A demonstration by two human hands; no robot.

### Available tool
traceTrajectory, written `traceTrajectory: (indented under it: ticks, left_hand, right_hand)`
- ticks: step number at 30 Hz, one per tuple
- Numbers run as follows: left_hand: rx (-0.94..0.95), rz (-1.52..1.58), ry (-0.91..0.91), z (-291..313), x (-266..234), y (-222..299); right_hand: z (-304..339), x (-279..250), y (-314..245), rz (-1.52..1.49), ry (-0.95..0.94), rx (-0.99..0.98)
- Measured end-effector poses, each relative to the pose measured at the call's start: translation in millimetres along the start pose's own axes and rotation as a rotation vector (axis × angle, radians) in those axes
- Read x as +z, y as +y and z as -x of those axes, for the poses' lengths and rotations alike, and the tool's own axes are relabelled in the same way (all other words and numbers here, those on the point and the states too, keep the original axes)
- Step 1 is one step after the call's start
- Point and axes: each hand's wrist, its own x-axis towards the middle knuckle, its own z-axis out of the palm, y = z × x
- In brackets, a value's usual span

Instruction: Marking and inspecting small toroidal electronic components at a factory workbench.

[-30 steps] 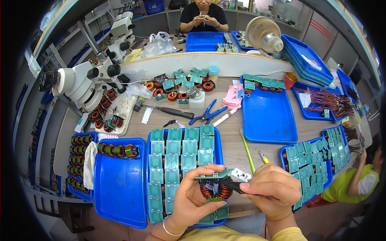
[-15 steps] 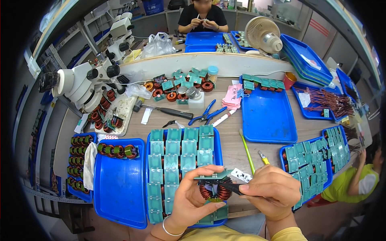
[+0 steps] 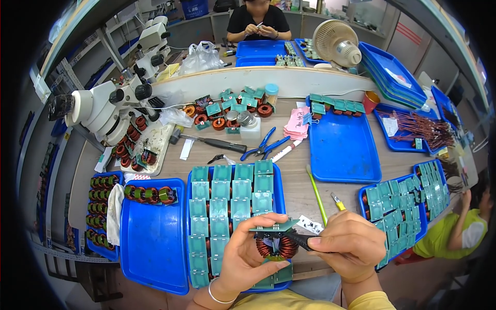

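My left hand (image 3: 243, 261) holds a copper-wound toroidal coil (image 3: 276, 249) by its sides, fingers over the green circuit board (image 3: 274, 226) on top and thumb below. In my right hand (image 3: 351, 245), closed in a pinch, is a slim black tool (image 3: 301, 239); its kind is unclear. The tool's far end meets the coil just under the board's right edge. Beneath my left hand stands a blue tray (image 3: 280, 191) filled with rows of similar coils under green boards (image 3: 220, 207).
Left of me lies a blue tray (image 3: 155, 248) with several green-centred coils (image 3: 150, 195). Blue pliers (image 3: 265, 147), a hammer (image 3: 217, 143), a green stick (image 3: 316, 194) and a yellow-handled tool (image 3: 338, 202) lie ahead. A microscope (image 3: 98, 111) stands far left; a co-worker (image 3: 258, 23) sits opposite.
The black tool has tilted slightly at the coil, its end shifting a little up and right. My left hand keeps the coil in nearly the same place.
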Motion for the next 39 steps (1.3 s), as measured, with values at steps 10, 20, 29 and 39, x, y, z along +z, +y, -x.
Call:
traceTrajectory:
  ticks: [10, 20, 29, 39]
  left_hand:
    - [-0.002, 0.011, -0.006, -2.2, 2.0, -0.3]
    - [-0.001, -0.016, -0.011, -0.4, 1.8, 3.5]
    - [-0.016, -0.023, -0.028, 0.0, 1.4, 4.6]
    - [-0.007, -0.061, -0.012, 1.6, 1.4, 3.1]
  right_hand:
    - [-0.8, -2.3, -1.3, 0.022, -0.005, 0.006]
    - [2.0, 2.3, -1.5, 0.028, 0.031, 0.014]
    - [5.0, -4.3, -1.2, 0.014, -0.052, -0.015]
    - [6.7, -4.8, -0.7, 0.027, -0.062, -0.033]
